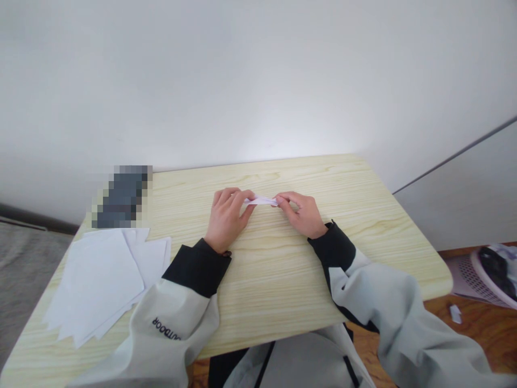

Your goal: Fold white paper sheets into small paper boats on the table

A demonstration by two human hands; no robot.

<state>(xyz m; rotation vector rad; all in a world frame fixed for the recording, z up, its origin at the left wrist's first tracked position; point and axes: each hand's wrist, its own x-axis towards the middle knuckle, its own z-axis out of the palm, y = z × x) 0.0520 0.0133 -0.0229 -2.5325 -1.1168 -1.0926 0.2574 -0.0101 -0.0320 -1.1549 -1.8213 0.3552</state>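
Observation:
A small folded strip of white paper [261, 200] lies on the light wooden table [283, 269], a little beyond its middle. My left hand [227, 217] pinches the strip's left end with curled fingers. My right hand [301, 213] pinches its right end the same way. Both wrists rest on the tabletop, and both arms wear grey sleeves with black cuffs.
A loose stack of white paper sheets [100, 280] lies on the table's left side. A blurred dark object [121, 196] sits at the far left corner. A white wall stands right behind the table. A basket [484, 275] is on the wooden floor at right.

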